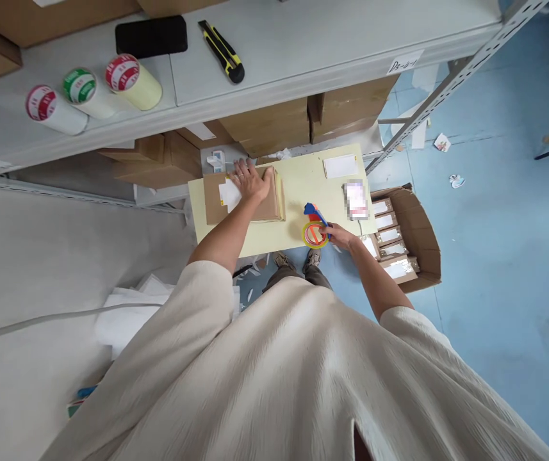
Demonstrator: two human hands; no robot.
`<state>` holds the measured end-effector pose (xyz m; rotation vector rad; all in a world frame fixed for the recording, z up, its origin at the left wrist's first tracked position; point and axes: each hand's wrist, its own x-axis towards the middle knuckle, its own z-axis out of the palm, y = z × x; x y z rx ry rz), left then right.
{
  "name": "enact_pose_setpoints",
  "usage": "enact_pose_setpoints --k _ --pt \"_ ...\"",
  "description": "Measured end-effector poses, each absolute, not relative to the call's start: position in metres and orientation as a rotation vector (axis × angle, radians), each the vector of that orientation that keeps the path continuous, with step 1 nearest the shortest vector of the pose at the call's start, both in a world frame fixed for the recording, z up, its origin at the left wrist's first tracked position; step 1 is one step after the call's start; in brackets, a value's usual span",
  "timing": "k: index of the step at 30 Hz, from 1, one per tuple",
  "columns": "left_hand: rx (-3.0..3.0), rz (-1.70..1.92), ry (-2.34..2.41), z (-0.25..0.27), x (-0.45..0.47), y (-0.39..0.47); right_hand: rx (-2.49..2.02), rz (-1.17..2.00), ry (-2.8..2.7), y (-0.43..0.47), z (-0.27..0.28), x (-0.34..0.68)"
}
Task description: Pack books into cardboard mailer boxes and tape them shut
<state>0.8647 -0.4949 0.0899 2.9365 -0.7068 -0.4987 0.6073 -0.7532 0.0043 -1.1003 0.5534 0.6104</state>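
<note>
My left hand [251,182] lies flat on top of a small cardboard box [265,203], fingers spread, partly over the white label [229,194] on it. Along the box's right side runs a strip of yellowish tape. In my right hand [342,235] is a tape dispenser [313,234] with a blue head, an orange hub and a yellow-rimmed roll. It is held a little right of the box, apart from it, over the pale yellow tabletop [298,173].
A white paper [340,166] and a blurred-out item [355,198] lie on the table's right. An open carton [423,237] of small labelled boxes stands beside it. The shelf [303,45] above bears a utility knife [223,52], a black phone [152,35] and label rolls [134,82].
</note>
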Motion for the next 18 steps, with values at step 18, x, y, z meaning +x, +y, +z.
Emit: enact_pose_setpoints --k 18 --pt "2.519 -0.463 -1.13 0.062 0.842 -0.496 -1.03 0.61 0.567 -0.729 0.009 0.636"
